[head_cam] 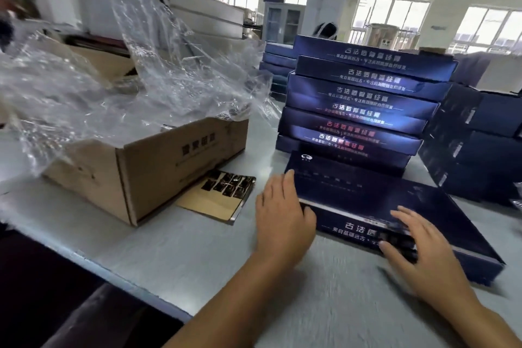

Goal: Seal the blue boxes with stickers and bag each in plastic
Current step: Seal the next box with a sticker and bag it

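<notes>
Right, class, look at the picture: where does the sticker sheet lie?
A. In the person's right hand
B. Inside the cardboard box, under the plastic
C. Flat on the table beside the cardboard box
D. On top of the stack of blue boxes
C: the sticker sheet lies flat on the table, just in front of the cardboard box and to the left of the left hand, which does not touch it.

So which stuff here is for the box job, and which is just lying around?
For the job: flat dark blue cardboard box touched by left hand and right hand; tall stack of blue boxes; brown paper sheet of dark stickers; crumpled clear plastic.
Just lying about: white perforated metal panels; grey glass-door cabinet.
</notes>
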